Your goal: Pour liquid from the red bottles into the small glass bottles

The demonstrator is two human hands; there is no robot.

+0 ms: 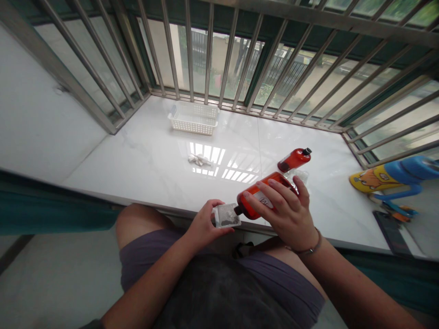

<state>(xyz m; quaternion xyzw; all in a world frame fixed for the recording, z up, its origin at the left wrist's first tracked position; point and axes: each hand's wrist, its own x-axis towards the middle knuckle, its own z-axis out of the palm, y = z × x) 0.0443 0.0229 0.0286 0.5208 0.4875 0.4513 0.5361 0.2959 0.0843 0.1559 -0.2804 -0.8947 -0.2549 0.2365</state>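
My left hand (206, 225) grips a small clear plastic box (229, 215) by its left side, just past the counter's front edge. Dark bits show inside it. Wrapped round a large amber-red bottle (252, 212) with a white label is my right hand (286, 208). The bottle is tilted, its dark neck pointing down and left at the box's right side. Whether the neck touches the box I cannot tell. Behind it, a second amber-red bottle (291, 161) with a black cap lies on its side beside some clear plastic (302, 176).
A white perforated basket (194, 127) stands at the back of the white counter (151, 155). Nearer lies a crumpled white piece (200, 160). To the right are a blue-and-yellow flask (375, 176) and a dark phone-like slab (393, 233). Metal bars (209, 55) line the window.
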